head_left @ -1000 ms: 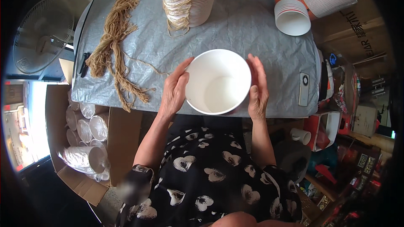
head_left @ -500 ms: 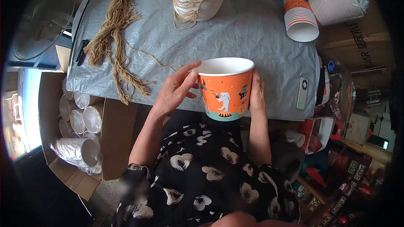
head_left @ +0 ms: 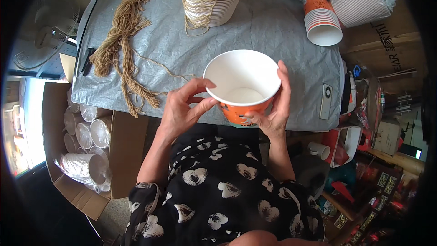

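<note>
Orange paper bucket: the bucket (head_left: 240,111) is between the two hands at the near edge of the tabletop (head_left: 168,13); whether its base touches anything cannot be told
Bucket's long axis: runs from the wide white mouth, facing up, to the narrower base, which shows on the side toward the person's body; how far it tilts is hard to judge
Left hand: the left hand (head_left: 184,107) grips the left rim, index finger bent over the lip, thumb at the wall below
Right hand: the right hand (head_left: 276,105) is clamped around the right wall, fingers up the side, thumb across the front
Nearer hand: both are at the bucket, the right covering more of its wall
Loose twine strand: the strand (head_left: 157,61) runs from the twine bundle (head_left: 120,32) toward the left hand; contact cannot be told
Twine-wound stack: the nested stack (head_left: 216,2) stands beyond the bucket, well apart from both hands
Writing on the carton: dark characters and letters, set sideways, on the brown carton (head_left: 371,48) at right
Lettering on the small cups: pale print on the orange wall of the lying cup stack (head_left: 320,20)
Bucket's print: decorative figures, mostly hidden, no legible words
</note>
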A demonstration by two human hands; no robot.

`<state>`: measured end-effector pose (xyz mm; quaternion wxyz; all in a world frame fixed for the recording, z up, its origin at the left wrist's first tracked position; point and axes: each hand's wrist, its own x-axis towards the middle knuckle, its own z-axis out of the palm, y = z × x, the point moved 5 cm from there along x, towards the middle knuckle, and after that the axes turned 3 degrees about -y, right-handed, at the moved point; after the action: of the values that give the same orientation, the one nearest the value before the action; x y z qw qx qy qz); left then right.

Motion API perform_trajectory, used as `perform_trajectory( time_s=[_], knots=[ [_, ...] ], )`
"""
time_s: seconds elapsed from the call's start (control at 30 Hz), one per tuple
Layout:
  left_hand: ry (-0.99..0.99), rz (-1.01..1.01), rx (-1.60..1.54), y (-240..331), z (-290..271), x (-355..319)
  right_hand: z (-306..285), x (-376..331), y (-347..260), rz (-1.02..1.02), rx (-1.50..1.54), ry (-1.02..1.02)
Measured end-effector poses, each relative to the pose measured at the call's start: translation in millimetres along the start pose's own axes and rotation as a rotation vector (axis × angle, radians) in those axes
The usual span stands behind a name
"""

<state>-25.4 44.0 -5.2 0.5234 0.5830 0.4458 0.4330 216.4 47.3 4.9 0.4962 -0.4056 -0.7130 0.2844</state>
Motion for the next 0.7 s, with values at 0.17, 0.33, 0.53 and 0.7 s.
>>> perform_trajectory(
  time_s=[0.17, 0.33, 0.53, 0.7],
  knots=[
    [-0.335, -0.136, 0.112, -5, -4, -11, 8, -2, -4, -0.040, -0.040, -0.054],
    [-0.207, -0.207, -0.243, -41, -22, 8, 15, -6, -12, -0.181, -0.095, -0.057],
    [-0.182, -0.176, -0.071, -38, 6, 74, 16, -5, -16, -0.203, -0.137, -0.117],
    [-0.248, -0.167, -0.131, -44, 28, 97, 18, -2, -14, -0.176, -0.108, -0.127]
  ],
)
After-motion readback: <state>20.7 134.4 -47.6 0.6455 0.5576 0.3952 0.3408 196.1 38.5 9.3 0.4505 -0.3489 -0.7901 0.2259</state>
